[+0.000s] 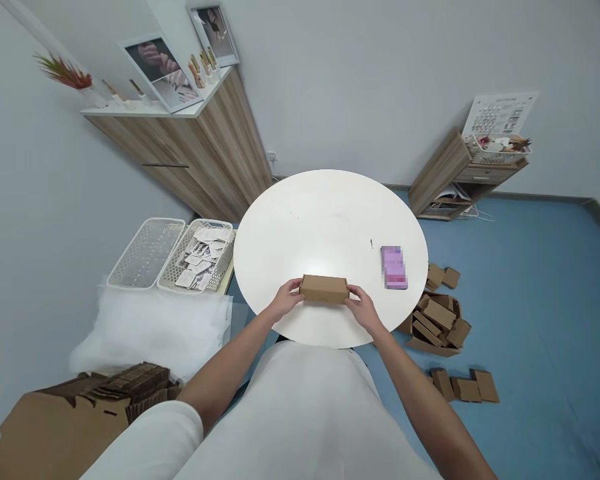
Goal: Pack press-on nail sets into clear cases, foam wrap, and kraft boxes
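One brown carton (pixel 324 289), at the near side of one white tabletop (pixel 325 213), gripped at both ends by fingers of left hand (pixel 285 301) and right hand (pixel 364 309). One purple pack (pixel 394 267), writing pixelated; two white baskets (pixel 180 289).

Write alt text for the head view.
Left hand and right hand hold a closed brown box by its ends over a white table. A pixelated purple object lies at right; more boxes are on the floor.

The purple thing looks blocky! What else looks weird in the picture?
In the head view, pale glare brightens the white table beyond the brown box; also in the head view, the wooden cabinet slants, probably from wide-angle distortion.
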The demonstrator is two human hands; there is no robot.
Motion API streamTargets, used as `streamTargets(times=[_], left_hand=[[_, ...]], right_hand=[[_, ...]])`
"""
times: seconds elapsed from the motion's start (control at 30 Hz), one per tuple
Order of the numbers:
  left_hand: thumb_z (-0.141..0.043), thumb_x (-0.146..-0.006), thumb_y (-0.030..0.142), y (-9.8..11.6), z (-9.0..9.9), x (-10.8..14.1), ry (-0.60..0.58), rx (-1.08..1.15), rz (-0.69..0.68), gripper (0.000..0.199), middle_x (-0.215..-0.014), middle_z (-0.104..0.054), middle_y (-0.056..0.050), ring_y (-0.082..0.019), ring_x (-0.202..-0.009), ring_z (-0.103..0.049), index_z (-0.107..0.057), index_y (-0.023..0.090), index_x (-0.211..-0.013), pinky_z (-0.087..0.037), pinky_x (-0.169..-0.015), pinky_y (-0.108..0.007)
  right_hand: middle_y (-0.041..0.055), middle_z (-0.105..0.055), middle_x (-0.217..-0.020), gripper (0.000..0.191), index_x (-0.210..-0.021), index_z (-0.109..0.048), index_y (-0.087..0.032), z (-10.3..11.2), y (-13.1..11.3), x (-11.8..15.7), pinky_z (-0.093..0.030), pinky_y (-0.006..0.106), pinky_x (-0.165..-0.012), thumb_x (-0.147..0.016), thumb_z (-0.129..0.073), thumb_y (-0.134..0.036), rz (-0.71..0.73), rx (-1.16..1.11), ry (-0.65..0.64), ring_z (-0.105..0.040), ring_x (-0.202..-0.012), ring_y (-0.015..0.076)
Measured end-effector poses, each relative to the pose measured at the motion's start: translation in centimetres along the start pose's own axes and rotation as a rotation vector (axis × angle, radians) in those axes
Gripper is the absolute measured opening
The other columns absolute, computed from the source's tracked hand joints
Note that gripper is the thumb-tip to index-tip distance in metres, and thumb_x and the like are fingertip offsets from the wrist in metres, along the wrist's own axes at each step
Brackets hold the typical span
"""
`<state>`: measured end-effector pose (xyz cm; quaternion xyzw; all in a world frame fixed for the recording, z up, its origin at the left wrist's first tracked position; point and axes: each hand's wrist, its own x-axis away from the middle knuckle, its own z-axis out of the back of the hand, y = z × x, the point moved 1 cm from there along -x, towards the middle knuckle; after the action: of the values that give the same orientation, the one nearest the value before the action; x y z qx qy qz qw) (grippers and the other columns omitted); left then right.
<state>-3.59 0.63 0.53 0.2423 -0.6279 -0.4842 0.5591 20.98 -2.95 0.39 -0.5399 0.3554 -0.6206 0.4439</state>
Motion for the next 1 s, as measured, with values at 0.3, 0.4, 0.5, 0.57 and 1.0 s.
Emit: streamTargets(times=[0.3, 0.4, 0.5, 0.57, 1.0], left_hand=[[-0.065, -0.066, 0.018, -3.7, 0.7, 1.8, 0.017, -0.025, -0.044, 0.064, -0.134, -0.037, -0.014, -0.021, -0.123, -0.037, -0.034, 0.018, -0.122, -0.034, -0.098, -0.033], [-0.065, -0.068, 0.028, -4.3, 1.4, 1.9, 0.018, -0.069, 0.020, 0.072, -0.134, -0.037, -0.016, -0.023, -0.119, -0.041, -0.028, 0.016, -0.128, -0.038, -0.092, -0.032], [-0.063, -0.069, 0.038, -4.4, 2.2, 1.6, 0.020, -0.228, 0.107, 0.073, -0.128, -0.043, -0.017, -0.023, -0.107, -0.051, -0.029, 0.015, -0.130, -0.041, -0.085, -0.032], [-0.062, -0.068, 0.044, -4.3, 2.4, 1.2, 0.027, -0.358, 0.123, 0.076, -0.127, -0.044, -0.017, -0.024, -0.104, -0.053, -0.029, 0.015, -0.130, -0.041, -0.084, -0.032], [-0.058, -0.069, 0.036, -5.0, 2.7, 1.1, -0.086, -0.613, -0.055, 0.065, -0.107, -0.059, -0.010, -0.021, -0.093, -0.055, -0.036, 0.017, -0.127, -0.042, -0.073, -0.027]], right_hand=[[0.0079, -0.036, -0.136, 0.061, -0.124, -0.034, -0.025, -5.4, 3.1, 3.9, -0.034, 0.036, -0.098, -0.067, -0.055, -0.024, -0.077, -0.070, 0.022, -0.040, -0.122, 0.0209], [0.0094, -0.031, -0.139, 0.071, -0.130, -0.024, -0.025, -5.9, 3.7, 4.2, -0.035, 0.037, -0.097, -0.067, -0.056, -0.027, -0.104, -0.024, 0.049, -0.039, -0.122, 0.0214], [0.0122, -0.037, -0.134, 0.075, -0.133, -0.020, -0.023, -5.6, 3.7, 3.9, -0.040, 0.036, -0.089, -0.069, -0.056, -0.032, -0.189, 0.068, 0.102, -0.050, -0.111, 0.0215], [0.0128, -0.043, -0.129, 0.075, -0.134, -0.021, -0.023, -5.3, 3.2, 3.6, -0.042, 0.035, -0.085, -0.069, -0.057, -0.035, -0.245, 0.166, 0.151, -0.057, -0.096, 0.0199], [0.0084, -0.057, -0.110, 0.056, -0.126, -0.034, -0.021, -7.8, 2.9, 5.4, -0.044, 0.028, -0.065, -0.075, -0.050, -0.037, -0.337, 0.305, 0.145, -0.059, -0.057, 0.0114]])
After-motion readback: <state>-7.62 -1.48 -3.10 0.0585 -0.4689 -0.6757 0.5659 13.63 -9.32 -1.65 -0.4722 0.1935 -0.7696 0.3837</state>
